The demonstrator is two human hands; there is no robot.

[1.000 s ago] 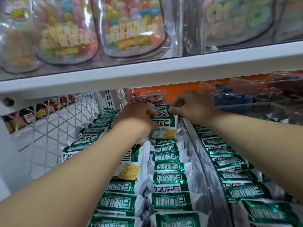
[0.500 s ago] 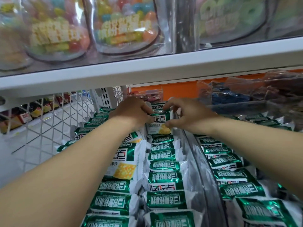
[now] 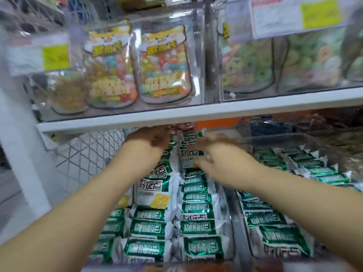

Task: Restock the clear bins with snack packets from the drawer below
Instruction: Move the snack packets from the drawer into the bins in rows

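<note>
Below the shelf, the right hand pinched a green-and-white packet lower than before; the left hand had fingers too blurred to tell.

left hand: far forward, blurred | right hand: beside it, blurred | arms: outstretched

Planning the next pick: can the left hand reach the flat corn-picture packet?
Probably yes: the corn-picture packet lies uncovered atop its row, nearer than the left hand, which need only draw back.

White shelf w/ candy pouches; clear bin below: green packets.
</note>
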